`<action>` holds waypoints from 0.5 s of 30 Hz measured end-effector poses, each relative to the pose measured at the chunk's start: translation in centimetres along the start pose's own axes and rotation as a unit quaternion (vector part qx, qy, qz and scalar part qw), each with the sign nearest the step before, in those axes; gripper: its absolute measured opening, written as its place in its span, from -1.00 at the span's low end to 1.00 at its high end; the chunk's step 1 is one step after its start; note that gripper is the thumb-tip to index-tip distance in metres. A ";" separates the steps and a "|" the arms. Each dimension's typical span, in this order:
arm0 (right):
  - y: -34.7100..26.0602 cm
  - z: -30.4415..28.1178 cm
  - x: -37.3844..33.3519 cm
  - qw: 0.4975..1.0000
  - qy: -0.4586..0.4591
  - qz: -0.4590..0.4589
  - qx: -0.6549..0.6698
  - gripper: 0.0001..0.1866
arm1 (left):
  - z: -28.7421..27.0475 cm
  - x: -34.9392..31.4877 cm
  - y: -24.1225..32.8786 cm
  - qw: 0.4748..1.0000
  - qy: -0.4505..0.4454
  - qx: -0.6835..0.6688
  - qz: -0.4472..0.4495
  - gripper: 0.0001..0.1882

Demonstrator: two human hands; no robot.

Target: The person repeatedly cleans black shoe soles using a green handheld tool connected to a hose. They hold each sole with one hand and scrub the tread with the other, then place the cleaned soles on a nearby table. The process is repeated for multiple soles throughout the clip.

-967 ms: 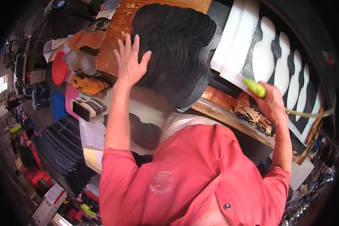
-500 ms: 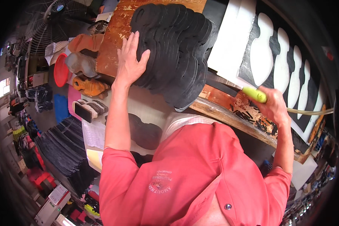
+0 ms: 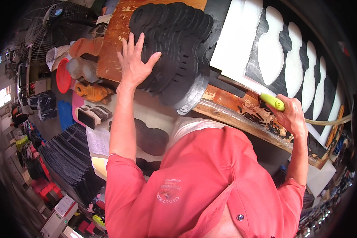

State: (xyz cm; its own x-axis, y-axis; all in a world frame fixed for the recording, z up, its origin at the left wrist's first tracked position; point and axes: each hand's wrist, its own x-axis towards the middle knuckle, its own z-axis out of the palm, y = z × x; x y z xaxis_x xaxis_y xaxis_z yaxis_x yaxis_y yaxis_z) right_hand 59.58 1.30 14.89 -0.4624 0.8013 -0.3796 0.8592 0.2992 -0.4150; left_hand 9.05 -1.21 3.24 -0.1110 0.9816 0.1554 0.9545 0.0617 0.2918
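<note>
A thick pile of black sole-shaped sheets [image 3: 166,59] lies fanned out on the brown workbench. Slots show in an upper sheet, and greyish, shiny edges step out at its near right end. My left hand [image 3: 135,63] rests on the pile's left side, fingers spread. At the right, my right hand [image 3: 292,115] is closed round a brush-like tool with a lime-green handle [image 3: 273,102]. Its long, narrow, brownish head points left toward the pile, over the bench edge; I cannot make out its tip clearly. A pale tube [image 3: 331,121] runs off behind this hand.
White sole-shaped templates [image 3: 270,47] stand in a row on a black sheet at the right, beside a white board [image 3: 236,39]. Small black scraps [image 3: 256,116] litter the bench [image 3: 230,105]. At left are a phone [image 3: 86,119], a red bowl [image 3: 63,75] and a fan [image 3: 53,20].
The pile's near right end now shows slots and more greyish edges. My left fingers have spread wider. The right hand and tool sit slightly farther right, while the whole view has shifted a little left.
</note>
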 end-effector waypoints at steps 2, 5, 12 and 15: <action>-0.1 0.2 -0.2 1.000 -0.001 -0.013 -0.023 -0.79 | -0.4 0.2 -0.2 1.000 -0.004 0.018 0.001 -0.05; -0.4 0.6 -0.4 0.998 -0.034 0.048 0.026 -0.80 | -1.0 1.0 -1.1 0.996 0.058 -0.063 0.039 -0.11; 0.0 1.9 0.4 0.995 0.082 -0.048 -0.033 -0.70 | 1.0 1.5 -2.8 0.996 0.071 0.015 -0.056 -0.18; 0.0 1.8 0.0 0.998 -0.037 0.050 -0.004 -0.69 | 1.2 1.4 -3.6 0.994 0.043 -0.085 -0.048 -0.18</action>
State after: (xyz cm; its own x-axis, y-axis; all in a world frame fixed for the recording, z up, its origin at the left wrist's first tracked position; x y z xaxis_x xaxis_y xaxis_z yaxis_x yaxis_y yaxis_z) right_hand 59.22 0.39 13.44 -0.3881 0.7871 -0.4794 0.9037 0.2231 -0.3654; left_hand 5.76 0.19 1.31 -0.2295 0.9531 0.1973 0.8783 0.1155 0.4640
